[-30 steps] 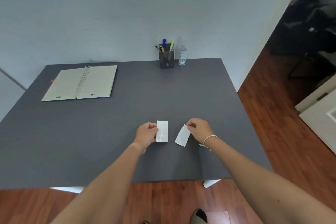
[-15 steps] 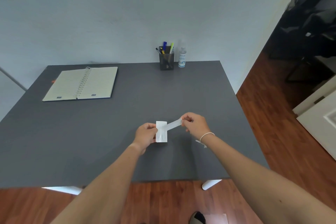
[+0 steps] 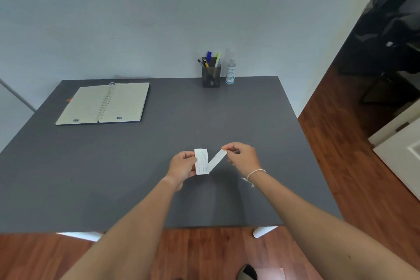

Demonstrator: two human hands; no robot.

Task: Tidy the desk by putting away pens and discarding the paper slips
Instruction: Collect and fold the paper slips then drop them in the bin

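My left hand [image 3: 181,167] pinches the left edge of a white lined paper slip [image 3: 201,161], held upright above the dark grey desk [image 3: 113,166]. In my right hand [image 3: 244,157] a second white slip [image 3: 217,160] is held by its top end between thumb and forefinger. It slants down to the left, and its lower end meets the first slip's lower right corner. Several pens [image 3: 210,59] stand in a black mesh pen holder [image 3: 211,76] at the desk's far edge.
An open spiral notebook [image 3: 104,103] lies at the far left of the desk. A small clear spray bottle [image 3: 230,71] stands right of the pen holder. Wooden floor [image 3: 341,166] runs along the desk's right side, with dark furniture [image 3: 391,36] beyond.
My right hand lifted its slip off the desk and brought it over to the slip in my left hand; the two slips now touch at the bottom. My left hand stayed put.
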